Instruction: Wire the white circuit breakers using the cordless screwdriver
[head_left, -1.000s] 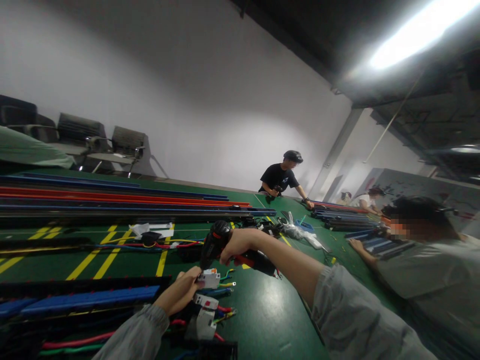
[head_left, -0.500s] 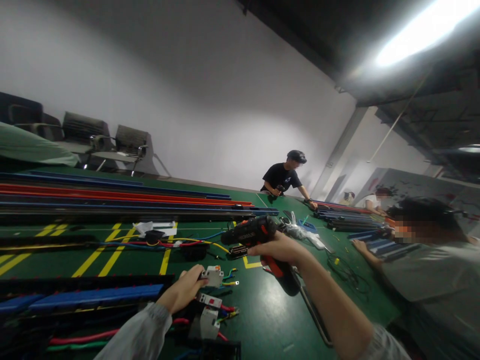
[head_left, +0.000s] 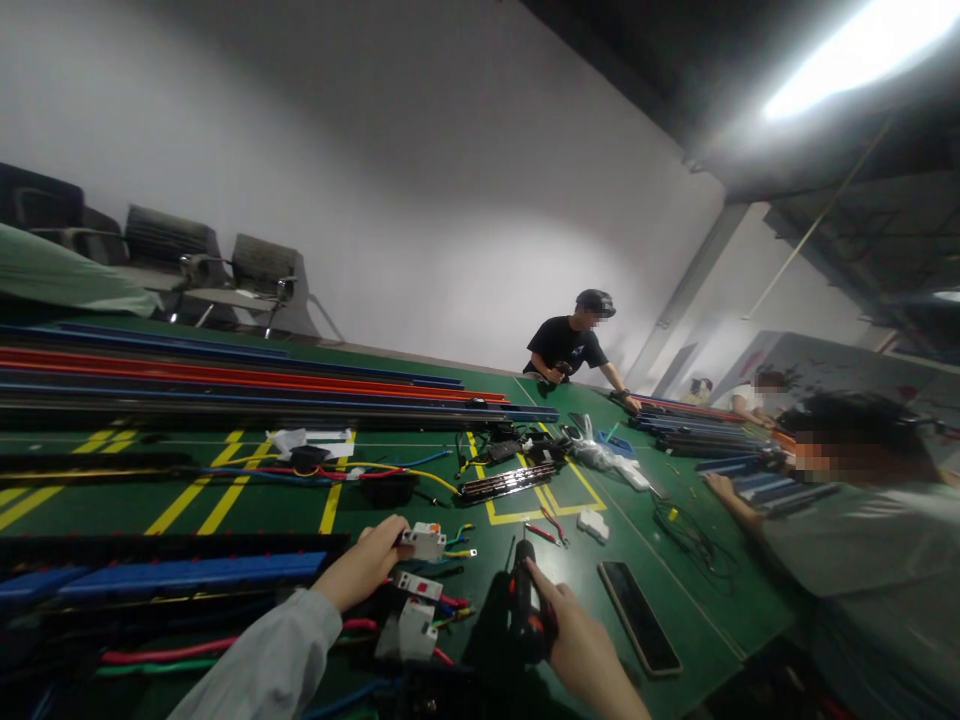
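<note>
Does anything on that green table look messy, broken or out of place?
Nothing looks broken or spilled. The oddest item is a phone lying flat near the table's front edge, beside the right hand holding the power screwdriver. Coloured wires sprawl loosely behind the left hand.

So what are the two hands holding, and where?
The right hand grips the drill by its handle. The left hand pinches a white breaker at its near end.
</note>
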